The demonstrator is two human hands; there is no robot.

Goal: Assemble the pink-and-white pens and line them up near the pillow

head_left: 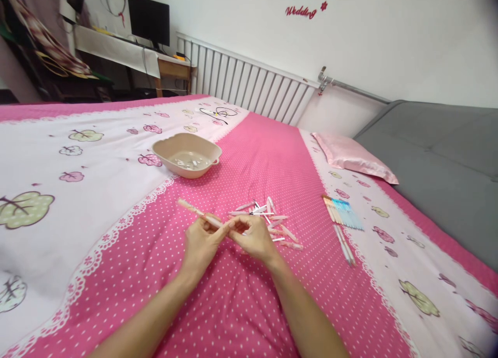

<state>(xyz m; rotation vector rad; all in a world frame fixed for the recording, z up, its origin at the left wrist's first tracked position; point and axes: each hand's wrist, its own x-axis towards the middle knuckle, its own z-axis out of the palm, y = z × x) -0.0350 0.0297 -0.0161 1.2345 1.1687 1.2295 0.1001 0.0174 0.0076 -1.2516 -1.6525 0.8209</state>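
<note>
Above the pink dotted bedspread, my left hand [200, 246] is closed around a pale pink pen [191, 207], whose far end sticks out toward the upper left. My right hand [253, 237] pinches at the pen's near end, its fingertips meeting those of the left. What exactly the right fingers grip is hidden. Just beyond and to the right of my hands lies a loose pile of pink pen parts [278, 218] and white sticks, some partly behind the right hand.
A beige basin [187, 170] with small white pieces inside stands beyond my hands. Right of the pile, a row of blue-and-cream pens [343, 212] lies above several separate pens [344, 245]. Farther off are a black cable [220, 114] and a pink pillow [352, 158].
</note>
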